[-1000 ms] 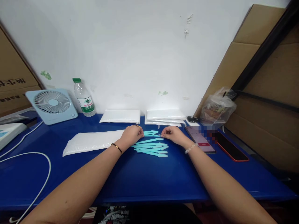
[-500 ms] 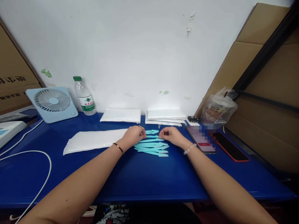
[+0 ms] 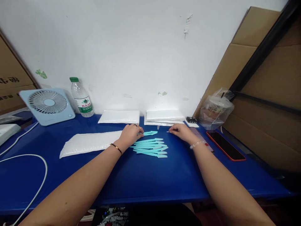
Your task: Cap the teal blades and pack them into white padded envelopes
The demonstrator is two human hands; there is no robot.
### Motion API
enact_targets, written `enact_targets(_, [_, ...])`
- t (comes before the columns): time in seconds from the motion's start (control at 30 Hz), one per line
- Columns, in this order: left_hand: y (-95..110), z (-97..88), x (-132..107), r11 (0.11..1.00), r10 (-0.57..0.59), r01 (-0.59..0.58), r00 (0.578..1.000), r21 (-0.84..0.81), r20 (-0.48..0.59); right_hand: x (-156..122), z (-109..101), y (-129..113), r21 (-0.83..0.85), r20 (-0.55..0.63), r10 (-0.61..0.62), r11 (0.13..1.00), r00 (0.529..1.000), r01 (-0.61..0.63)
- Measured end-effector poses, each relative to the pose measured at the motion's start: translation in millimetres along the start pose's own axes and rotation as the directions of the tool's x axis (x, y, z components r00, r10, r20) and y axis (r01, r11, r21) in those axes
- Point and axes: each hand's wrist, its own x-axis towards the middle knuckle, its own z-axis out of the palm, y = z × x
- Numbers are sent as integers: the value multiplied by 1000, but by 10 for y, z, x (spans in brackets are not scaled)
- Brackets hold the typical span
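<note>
My left hand [image 3: 132, 135] is closed over the handle end of a turquoise eyebrow razor [image 3: 150, 133], whose blade end points right. Another razor may lie against it; I cannot tell them apart there. My right hand [image 3: 181, 131] pinches a small clear blade cap [image 3: 168, 131] a little to the right, apart from the razor. A second clear cap [image 3: 158, 127] lies on the table beyond. Closer to me, several turquoise eyebrow razors [image 3: 148, 147] lie in an overlapping fan, blade ends to the right. Under my left forearm and hand runs a long white padded mailer [image 3: 90, 142].
Folded white packages [image 3: 118, 116] and a stack of more white packages [image 3: 164, 116] line the wall. A blue fan [image 3: 49, 105] and a water bottle [image 3: 82, 99] stand left. Right are a red-edged phone [image 3: 227, 146], a phone [image 3: 199, 135] partly under my wrist, and a bagged cup [image 3: 215, 110].
My right hand has drawn away to the right from the razor with the clear cap in its fingers. My left hand has shifted slightly away from me. The view has moved a little.
</note>
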Motion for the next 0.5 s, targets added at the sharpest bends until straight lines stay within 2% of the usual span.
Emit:
enact_targets(0.2, [47,-22,-10,995,67,-65,998,72,-18,24,25,-202,-136,6,-49,989,999,49])
enact_targets(0.4, [47,-29,-10,993,111,-112,994,42,21,24,62,-248,-31,51,39,999,998,-37])
enact_targets(0.5, [42,-27,-8,993,119,-120,993,18,22,-4,70,-244,16,79,28,999,996,-29])
